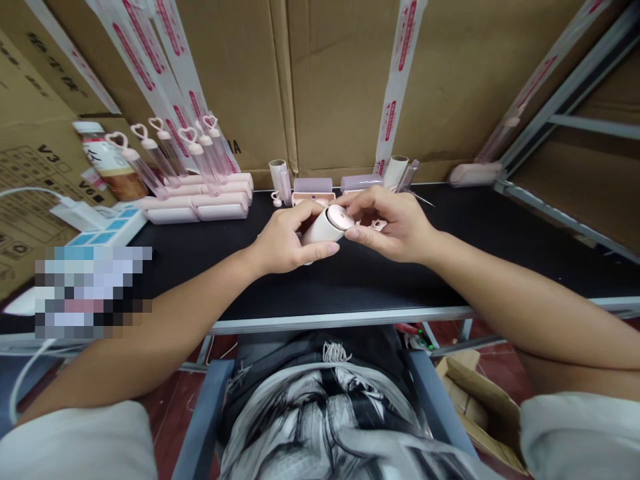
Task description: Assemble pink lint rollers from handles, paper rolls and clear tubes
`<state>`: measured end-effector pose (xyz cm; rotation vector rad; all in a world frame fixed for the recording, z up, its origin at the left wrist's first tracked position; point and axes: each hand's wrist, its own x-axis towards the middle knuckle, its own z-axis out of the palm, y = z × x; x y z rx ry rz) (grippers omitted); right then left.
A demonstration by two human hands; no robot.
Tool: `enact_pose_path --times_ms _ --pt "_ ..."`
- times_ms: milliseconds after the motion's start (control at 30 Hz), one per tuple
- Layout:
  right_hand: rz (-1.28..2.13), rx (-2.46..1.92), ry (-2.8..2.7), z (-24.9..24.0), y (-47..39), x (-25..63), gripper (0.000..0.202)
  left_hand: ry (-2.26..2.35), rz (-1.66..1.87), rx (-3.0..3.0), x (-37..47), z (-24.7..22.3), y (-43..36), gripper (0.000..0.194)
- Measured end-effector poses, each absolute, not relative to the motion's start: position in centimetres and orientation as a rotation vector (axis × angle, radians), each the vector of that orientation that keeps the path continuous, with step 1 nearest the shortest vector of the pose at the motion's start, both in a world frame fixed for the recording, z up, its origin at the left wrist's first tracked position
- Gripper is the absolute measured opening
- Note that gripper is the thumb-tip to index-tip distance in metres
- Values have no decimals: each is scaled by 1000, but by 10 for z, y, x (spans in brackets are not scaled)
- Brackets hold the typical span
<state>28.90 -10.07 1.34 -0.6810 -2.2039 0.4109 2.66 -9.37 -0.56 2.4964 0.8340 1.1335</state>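
A white tube (320, 228) is tilted in my left hand (286, 241), whose fingers wrap round it over the black table. At the tube's upper right end sits a round pale pink cap (341, 217). The fingers and thumb of my right hand (393, 225) close on that cap's edge; whether it is fully seated I cannot tell. Small pink parts (379, 225) show beside my right fingers, partly hidden. Just behind my hands lie two pink cases with translucent lilac lids (313, 185), and an upright white tube (277, 175) stands near them.
Several pink bases with clear tubes and heart-shaped tops (200, 160) stand at the left, near a bottle (113, 163) and a power strip (115, 227). Another white tube (396, 172) is behind my right hand. One pink base (475, 175) sits far right. Cardboard boxes (340, 87) wall the back.
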Motion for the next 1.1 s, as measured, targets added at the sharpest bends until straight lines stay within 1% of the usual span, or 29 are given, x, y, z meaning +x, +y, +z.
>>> enact_pose_path --times_ms 67,200,333,433,600,700,767,867,933,1000,1100 --pt "358 -614 -2194 11 -98 286 37 812 1155 2491 26 -6 -93 58" --pt "224 -328 -2148 4 -90 282 25 793 1170 2513 26 -6 -92 57" --pt "181 -243 -2166 2 -85 282 19 812 1148 2535 27 -5 -93 58" --pt "170 -248 -2178 3 -87 284 22 816 1144 2525 27 -5 -93 57" --pt "98 -327 -2041 3 -92 289 35 806 1166 2491 26 -5 -94 55" --pt "112 -331 -1999 3 -95 289 41 813 1178 2472 26 -5 -93 55" --pt "152 -292 -2142 6 -98 289 41 839 1148 2474 25 -5 -93 56" --pt "153 -275 -2249 19 -101 296 34 863 1115 2482 26 -5 -94 57" --pt "96 -407 -2134 32 -101 306 22 850 1146 2442 26 -5 -95 59" --pt "52 -674 -2094 44 -98 318 12 823 1189 2362 26 -7 -94 66" --pt "91 -1176 -2420 52 -85 333 16 805 1241 2276 25 -11 -91 78"
